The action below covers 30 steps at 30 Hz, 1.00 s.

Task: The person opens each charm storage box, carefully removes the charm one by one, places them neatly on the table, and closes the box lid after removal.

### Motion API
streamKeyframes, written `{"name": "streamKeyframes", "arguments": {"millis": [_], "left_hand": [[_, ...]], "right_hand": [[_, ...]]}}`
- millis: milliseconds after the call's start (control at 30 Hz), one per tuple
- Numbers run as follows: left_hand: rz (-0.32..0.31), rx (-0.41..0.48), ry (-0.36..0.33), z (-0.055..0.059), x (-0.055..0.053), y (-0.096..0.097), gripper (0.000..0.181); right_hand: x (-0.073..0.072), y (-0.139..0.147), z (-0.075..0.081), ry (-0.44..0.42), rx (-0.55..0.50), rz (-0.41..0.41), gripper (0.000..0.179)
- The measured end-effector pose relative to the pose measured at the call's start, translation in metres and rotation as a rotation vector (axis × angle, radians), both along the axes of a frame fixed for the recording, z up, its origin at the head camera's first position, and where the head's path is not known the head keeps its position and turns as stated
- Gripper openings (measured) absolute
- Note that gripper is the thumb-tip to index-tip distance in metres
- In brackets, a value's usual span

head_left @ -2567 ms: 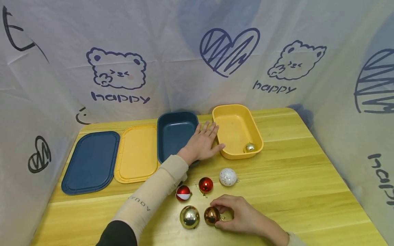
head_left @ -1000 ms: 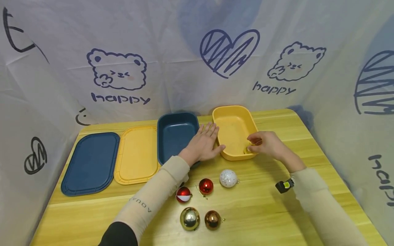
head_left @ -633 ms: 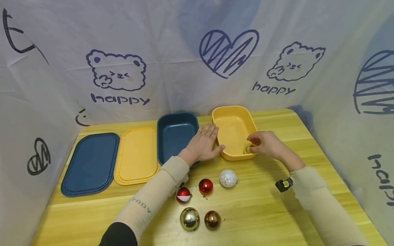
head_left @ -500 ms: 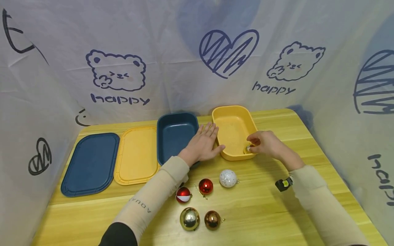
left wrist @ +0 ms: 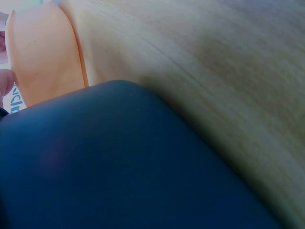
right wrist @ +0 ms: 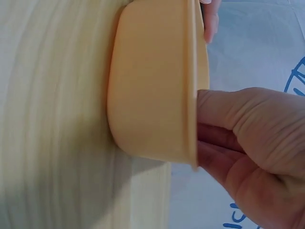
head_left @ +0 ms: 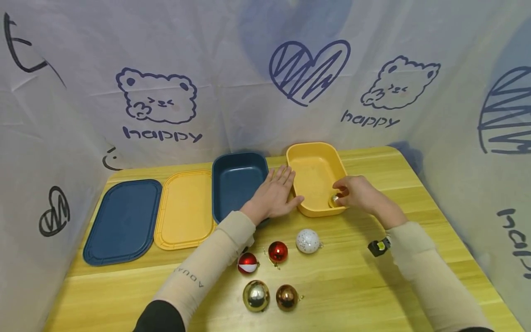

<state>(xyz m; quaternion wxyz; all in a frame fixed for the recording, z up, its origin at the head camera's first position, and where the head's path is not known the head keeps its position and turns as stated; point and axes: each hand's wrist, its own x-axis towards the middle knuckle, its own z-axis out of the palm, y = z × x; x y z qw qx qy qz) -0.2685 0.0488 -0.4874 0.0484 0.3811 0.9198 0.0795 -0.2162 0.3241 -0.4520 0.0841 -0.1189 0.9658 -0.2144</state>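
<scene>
In the head view my right hand (head_left: pixel 358 193) reaches over the near right corner of the yellow box (head_left: pixel 313 177), its thumb and fingers curled round a small gold Christmas ball (head_left: pixel 334 200) inside. The box wall hides those fingertips in the right wrist view. My left hand (head_left: pixel 271 193) lies with straight fingers across the gap between the dark blue box (head_left: pixel 238 184) and the yellow box, fingertips by the yellow rim. On the table in front are a white speckled ball (head_left: pixel 308 241), a red ball (head_left: pixel 277 251), a red-and-white ball (head_left: pixel 247 263), a larger gold ball (head_left: pixel 256 295) and a brown ball (head_left: pixel 286 297).
A dark blue lid (head_left: pixel 123 221) and a yellow lid (head_left: pixel 184 210) lie flat at the left of the wooden table (head_left: pixel 373 286). A white printed cloth (head_left: pixel 232 92) hangs behind the boxes and along both sides.
My right hand has left the brown ball on the table and moved up to the small gold ball in the yellow box. Over the last second it has barely shifted. The left hand stays put.
</scene>
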Motion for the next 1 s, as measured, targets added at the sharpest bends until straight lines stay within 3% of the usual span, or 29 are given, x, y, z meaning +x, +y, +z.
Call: {"name": "streamKeyframes", "arguments": {"millis": [333,633,767,1000], "left_hand": [[0.010,0.001,-0.001,0.000,0.000,0.001,0.086],[0.011,0.005,0.007,-0.002,0.001,0.002,0.085],[0.012,0.003,0.014,-0.003,0.000,0.003,0.085],[0.014,0.007,0.017,-0.004,0.001,0.003,0.084]], "right_hand": [[-0.001,-0.006,-0.023,0.092,-0.123,-0.043,0.047],[0.000,-0.011,-0.032,0.158,-0.180,-0.113,0.047],[0.000,-0.010,-0.032,0.179,-0.145,-0.096,0.047],[-0.002,-0.012,-0.024,0.073,-0.039,-0.070,0.055]]}}
